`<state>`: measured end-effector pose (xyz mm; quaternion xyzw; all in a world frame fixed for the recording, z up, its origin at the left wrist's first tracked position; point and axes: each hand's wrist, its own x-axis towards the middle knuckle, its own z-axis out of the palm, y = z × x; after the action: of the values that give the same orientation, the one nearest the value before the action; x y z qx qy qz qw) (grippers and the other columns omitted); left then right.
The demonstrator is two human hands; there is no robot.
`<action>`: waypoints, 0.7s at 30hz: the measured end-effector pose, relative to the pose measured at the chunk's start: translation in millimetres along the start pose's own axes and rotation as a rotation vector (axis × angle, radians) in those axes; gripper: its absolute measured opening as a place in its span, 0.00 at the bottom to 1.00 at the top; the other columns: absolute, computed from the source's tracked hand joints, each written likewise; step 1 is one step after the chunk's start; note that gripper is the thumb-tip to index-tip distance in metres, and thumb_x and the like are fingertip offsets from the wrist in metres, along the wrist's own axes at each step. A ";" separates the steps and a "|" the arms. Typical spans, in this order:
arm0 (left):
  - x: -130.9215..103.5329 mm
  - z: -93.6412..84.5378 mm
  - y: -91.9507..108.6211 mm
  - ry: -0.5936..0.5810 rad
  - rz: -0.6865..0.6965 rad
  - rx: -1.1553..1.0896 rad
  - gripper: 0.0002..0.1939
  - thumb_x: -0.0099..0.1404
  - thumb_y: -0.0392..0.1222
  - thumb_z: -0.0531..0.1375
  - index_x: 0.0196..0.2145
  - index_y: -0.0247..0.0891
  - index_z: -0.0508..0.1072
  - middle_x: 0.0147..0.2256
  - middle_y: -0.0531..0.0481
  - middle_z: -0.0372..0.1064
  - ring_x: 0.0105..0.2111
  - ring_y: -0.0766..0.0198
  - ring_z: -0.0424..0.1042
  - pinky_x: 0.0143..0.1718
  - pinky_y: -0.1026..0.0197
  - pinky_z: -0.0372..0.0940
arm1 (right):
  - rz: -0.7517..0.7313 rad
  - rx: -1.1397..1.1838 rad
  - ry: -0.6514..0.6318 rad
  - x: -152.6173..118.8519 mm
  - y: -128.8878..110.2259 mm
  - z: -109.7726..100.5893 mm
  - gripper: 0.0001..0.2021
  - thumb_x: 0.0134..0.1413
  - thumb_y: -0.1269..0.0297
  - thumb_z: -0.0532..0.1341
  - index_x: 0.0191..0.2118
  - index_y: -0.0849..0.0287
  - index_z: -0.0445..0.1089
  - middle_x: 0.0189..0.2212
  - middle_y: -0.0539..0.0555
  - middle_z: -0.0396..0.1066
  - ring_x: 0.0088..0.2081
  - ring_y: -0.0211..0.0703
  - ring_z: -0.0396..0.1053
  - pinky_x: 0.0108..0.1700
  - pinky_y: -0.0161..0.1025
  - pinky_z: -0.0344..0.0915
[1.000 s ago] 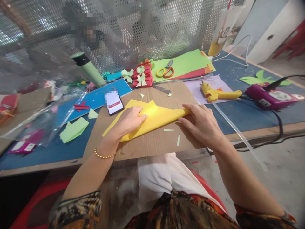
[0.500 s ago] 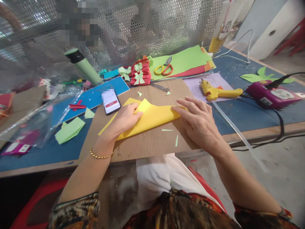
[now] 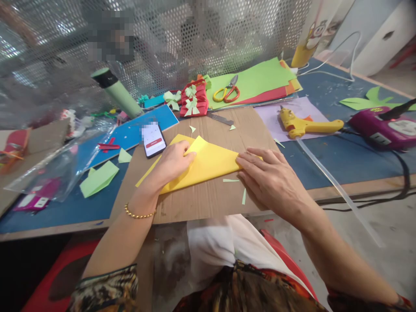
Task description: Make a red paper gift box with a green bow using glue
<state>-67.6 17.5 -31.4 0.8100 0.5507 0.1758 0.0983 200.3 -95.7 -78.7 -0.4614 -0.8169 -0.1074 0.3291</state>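
A folded sheet of yellow paper (image 3: pixel 208 167) lies on a piece of brown cardboard (image 3: pixel 195 206) in front of me. My left hand (image 3: pixel 177 160), a gold bead bracelet on its wrist, rests on the paper's left part with curled fingers and the thumb against the fold. My right hand (image 3: pixel 268 173) lies flat over the sheet's pointed right end, fingers stretched out and covering that tip. Thin pale green scraps (image 3: pixel 243 196) are on the cardboard just left of the right hand.
A phone (image 3: pixel 153 138) lies beside the left hand. Behind are red pieces with green bows (image 3: pixel 194 99), scissors (image 3: pixel 227 92) and green sheets (image 3: pixel 256 80). At right, a yellow glue gun (image 3: pixel 305 123) with a long glue stick and a purple power socket (image 3: pixel 383 125). A green bottle (image 3: pixel 118 93) stands left.
My right hand has come down flat onto the paper's right end, and the raised upper layer there now lies flatter. The left hand stays on the paper. The view has shifted slightly.
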 end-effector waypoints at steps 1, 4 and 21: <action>0.4 -1.0 1.2 -0.012 -0.015 0.007 0.18 0.63 0.37 0.60 0.23 0.46 0.54 0.21 0.54 0.59 0.22 0.62 0.59 0.27 0.55 0.48 | 0.003 -0.001 -0.001 -0.9 -1.1 -0.3 0.14 0.77 0.67 0.56 0.57 0.59 0.77 0.56 0.61 0.84 0.63 0.61 0.76 0.60 0.57 0.71; 1.5 -4.7 5.0 -0.073 -0.090 0.038 0.16 0.63 0.38 0.60 0.24 0.46 0.57 0.23 0.52 0.63 0.24 0.60 0.61 0.29 0.54 0.50 | 0.040 0.007 0.013 -6.6 -6.3 -3.0 0.14 0.77 0.67 0.57 0.59 0.56 0.77 0.60 0.63 0.81 0.64 0.61 0.73 0.62 0.58 0.70; 7.1 -25.3 49.7 -0.271 -0.421 0.266 0.18 0.74 0.38 0.61 0.27 0.43 0.60 0.27 0.57 0.60 0.31 0.62 0.61 0.34 0.57 0.50 | 0.168 -0.122 0.079 -27.9 -26.5 -18.6 0.14 0.79 0.65 0.58 0.56 0.67 0.79 0.55 0.62 0.84 0.53 0.52 0.74 0.56 0.50 0.65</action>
<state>-32.6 4.6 10.6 0.6997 0.7069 -0.0324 0.0982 196.6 -138.3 -78.9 -0.5428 -0.7536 -0.1471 0.3403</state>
